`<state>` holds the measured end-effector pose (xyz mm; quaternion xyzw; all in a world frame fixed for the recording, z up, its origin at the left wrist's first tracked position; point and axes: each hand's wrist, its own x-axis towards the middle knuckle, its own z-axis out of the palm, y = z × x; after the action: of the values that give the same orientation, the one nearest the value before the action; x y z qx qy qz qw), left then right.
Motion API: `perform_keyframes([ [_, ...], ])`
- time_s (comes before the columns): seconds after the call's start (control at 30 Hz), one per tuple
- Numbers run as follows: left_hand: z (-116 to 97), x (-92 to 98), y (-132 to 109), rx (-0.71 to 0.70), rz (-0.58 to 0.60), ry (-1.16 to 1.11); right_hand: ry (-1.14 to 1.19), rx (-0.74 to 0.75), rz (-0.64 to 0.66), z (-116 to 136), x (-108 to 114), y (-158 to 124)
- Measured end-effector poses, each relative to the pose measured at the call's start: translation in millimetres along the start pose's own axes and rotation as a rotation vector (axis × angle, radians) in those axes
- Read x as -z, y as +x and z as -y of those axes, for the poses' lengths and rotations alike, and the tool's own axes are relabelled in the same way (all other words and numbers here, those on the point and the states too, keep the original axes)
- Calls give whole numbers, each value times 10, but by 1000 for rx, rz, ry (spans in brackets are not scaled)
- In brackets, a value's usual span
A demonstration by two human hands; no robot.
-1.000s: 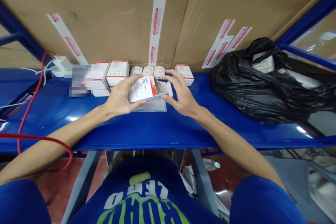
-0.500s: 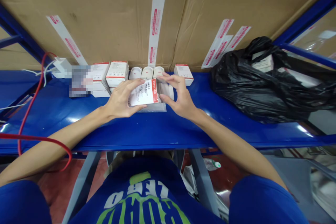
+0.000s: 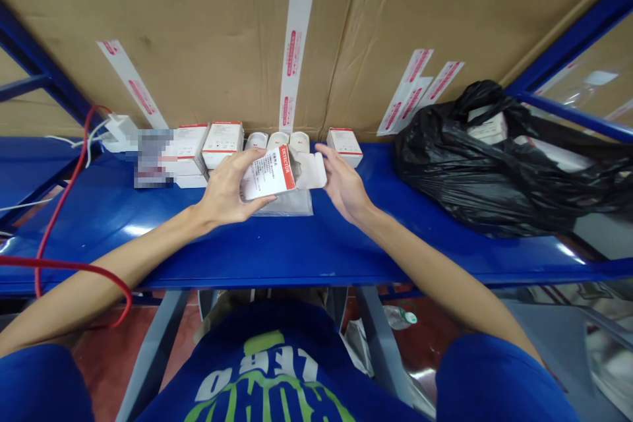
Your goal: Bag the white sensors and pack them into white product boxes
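Note:
My left hand [image 3: 225,188] grips a small white detector box [image 3: 270,175] with a red band, fingers along its upper edge and thumb along its lower one. The box lies tilted in the air, and its right end stands open with a white flap [image 3: 312,170] sticking out. Just right of the flap is my right hand [image 3: 346,188], fingers stretched out and holding nothing; whether a fingertip brushes the flap is unclear. Below the box a clear plastic bag or sheet [image 3: 291,206] lies on the blue shelf [image 3: 277,244]. The box's inside is mostly hidden.
Three white rounded devices [image 3: 277,140] stand behind the box. Cartons [image 3: 222,142] are stacked at left, and another carton [image 3: 345,145] sits at right. A black plastic bag [image 3: 459,165] fills the right side. A red cable [image 3: 64,191] loops over my left forearm.
My right hand has drawn back to the right from the box's end, its fingers straightening. The open flap now shows fully. My left hand still holds the box.

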<state>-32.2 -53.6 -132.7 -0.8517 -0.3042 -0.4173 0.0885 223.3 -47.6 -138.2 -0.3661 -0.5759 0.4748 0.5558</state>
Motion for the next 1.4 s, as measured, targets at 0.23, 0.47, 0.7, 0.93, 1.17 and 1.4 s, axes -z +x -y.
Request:
perform_keyframes([
  [0.23,-18,-57,16,-61,42,50,169,-177,-13,61,-93,-73],
  [0.47,-88,-66,8,-3,242,109,-217,-66,186,-55,-118,-154],
  [0.7,-172,-129,-4,34,242,80,-390,-26,298,-68,-114,-211],
  [0.93,-108,-108,15,162,305,-281,-290,-158,4,72,134,100],
  [1.17,30,-237,-63,155,603,-99,-612,-323,-78,54,321,302],
  [1.4,53,-267,-108,101,650,-47,-1183,11,398,302,282,-25],
])
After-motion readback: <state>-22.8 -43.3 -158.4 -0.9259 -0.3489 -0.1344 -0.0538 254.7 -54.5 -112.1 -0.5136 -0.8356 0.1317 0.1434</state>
